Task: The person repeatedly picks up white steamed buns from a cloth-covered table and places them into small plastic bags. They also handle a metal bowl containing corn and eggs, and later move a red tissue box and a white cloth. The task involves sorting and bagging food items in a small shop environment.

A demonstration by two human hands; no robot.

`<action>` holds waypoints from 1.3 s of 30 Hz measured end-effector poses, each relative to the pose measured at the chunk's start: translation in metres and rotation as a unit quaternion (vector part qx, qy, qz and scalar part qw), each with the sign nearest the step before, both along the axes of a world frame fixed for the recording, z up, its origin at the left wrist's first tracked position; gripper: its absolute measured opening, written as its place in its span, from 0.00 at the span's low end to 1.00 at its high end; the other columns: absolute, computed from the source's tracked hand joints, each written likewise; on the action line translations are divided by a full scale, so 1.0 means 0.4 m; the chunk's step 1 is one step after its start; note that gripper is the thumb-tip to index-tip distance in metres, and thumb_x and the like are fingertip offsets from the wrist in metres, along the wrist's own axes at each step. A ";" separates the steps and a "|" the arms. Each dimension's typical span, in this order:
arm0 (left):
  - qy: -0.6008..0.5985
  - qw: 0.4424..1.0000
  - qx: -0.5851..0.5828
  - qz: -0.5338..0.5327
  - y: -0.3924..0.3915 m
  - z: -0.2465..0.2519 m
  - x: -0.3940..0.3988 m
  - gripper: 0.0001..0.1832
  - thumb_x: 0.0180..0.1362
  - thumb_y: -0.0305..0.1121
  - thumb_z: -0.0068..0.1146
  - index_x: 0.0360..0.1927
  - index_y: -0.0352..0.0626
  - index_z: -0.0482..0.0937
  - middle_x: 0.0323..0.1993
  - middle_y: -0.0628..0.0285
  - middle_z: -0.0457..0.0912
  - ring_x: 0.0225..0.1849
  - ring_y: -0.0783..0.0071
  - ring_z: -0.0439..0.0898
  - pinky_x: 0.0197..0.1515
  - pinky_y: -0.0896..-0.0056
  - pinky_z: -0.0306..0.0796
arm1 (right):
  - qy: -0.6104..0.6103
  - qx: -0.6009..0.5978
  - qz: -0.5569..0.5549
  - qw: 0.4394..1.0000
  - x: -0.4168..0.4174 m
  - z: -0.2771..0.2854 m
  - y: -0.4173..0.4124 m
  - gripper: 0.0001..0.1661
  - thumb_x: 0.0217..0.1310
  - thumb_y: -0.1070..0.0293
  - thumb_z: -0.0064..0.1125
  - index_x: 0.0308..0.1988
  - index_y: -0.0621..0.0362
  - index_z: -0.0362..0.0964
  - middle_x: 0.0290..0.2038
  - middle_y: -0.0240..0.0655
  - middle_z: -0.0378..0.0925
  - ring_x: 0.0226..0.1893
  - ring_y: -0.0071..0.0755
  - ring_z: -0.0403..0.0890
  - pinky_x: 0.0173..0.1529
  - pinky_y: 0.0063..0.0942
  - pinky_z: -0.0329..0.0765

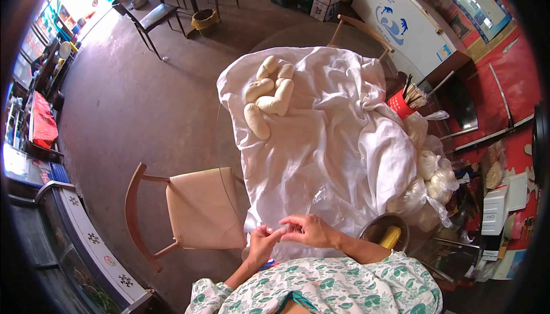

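My left hand (263,242) and my right hand (310,230) meet at the fingertips, low over the near edge of a white cloth (296,159) spread on a glass-topped table. Whether something thin and clear lies between the fingers cannot be told. Beneath and beyond my right hand, a clear plastic film or bag (320,198) rests on the cloth. Several pale dough rolls (275,101) lie grouped on the cloth's far left part, some touching. At the right edge of the cloth sit knotted plastic bags (434,176) holding round white pieces.
A metal bowl (369,230) with a yellow corn cob (390,237) stands by my right forearm. A red holder (400,104) of chopsticks is at the far right. A wooden-armed chair (204,211) stands left of the table; a white chest freezer (404,22) stands beyond it.
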State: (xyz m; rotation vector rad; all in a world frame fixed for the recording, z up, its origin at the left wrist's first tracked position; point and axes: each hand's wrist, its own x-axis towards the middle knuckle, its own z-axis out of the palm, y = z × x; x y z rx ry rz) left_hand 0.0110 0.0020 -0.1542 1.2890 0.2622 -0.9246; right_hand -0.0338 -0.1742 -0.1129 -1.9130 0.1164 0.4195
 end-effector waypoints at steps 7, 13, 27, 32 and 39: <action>-0.127 0.990 -0.013 -0.057 -0.027 -0.011 -0.005 0.22 0.52 0.34 0.67 0.13 0.46 0.64 0.13 0.77 0.63 0.17 0.89 0.57 0.17 0.81 0.51 | 0.009 0.094 -0.125 0.988 -0.051 -0.045 0.027 0.09 0.53 0.70 0.64 0.29 0.61 0.72 0.23 0.27 0.74 0.25 0.17 0.71 0.30 0.21 0.70; -0.359 0.894 0.246 -0.109 0.129 -0.087 0.038 0.15 0.46 0.30 0.67 0.16 0.36 0.70 0.12 0.57 0.72 0.14 0.71 0.64 0.19 0.66 0.61 | -0.105 -0.020 -0.367 0.924 -0.038 -0.003 -0.126 0.07 0.54 0.76 0.57 0.23 0.61 0.69 0.16 0.22 0.67 0.20 0.12 0.64 0.23 0.18 0.63; -0.456 0.852 0.256 0.011 0.038 -0.060 0.124 0.22 0.50 0.25 0.61 0.48 0.40 0.65 0.30 0.57 0.78 0.29 0.61 0.80 0.35 0.65 0.72 | -0.184 -0.061 0.051 0.980 0.383 0.091 -0.232 0.46 0.46 0.55 0.71 0.62 0.54 0.59 0.62 0.44 0.61 0.56 0.41 0.68 0.58 0.32 0.67; -0.341 0.924 0.155 0.072 0.043 -0.026 0.094 0.22 0.54 0.21 0.56 0.50 0.38 0.61 0.28 0.62 0.76 0.26 0.78 0.75 0.27 0.75 0.70 | 0.042 -0.355 -0.151 0.922 0.656 -0.098 -0.190 0.84 0.20 0.34 0.75 0.67 0.22 0.16 0.69 0.47 0.14 0.67 0.73 0.32 0.58 0.77 0.46; -0.221 0.971 0.072 0.051 0.051 -0.075 0.036 0.17 0.54 0.23 0.57 0.46 0.36 0.66 0.29 0.65 0.76 0.25 0.82 0.74 0.27 0.79 0.69 | -0.108 -0.358 -0.182 0.910 0.707 -0.207 -0.200 0.56 0.26 0.53 0.74 0.58 0.47 0.53 0.68 0.52 0.33 0.64 0.60 0.51 0.61 0.51 0.63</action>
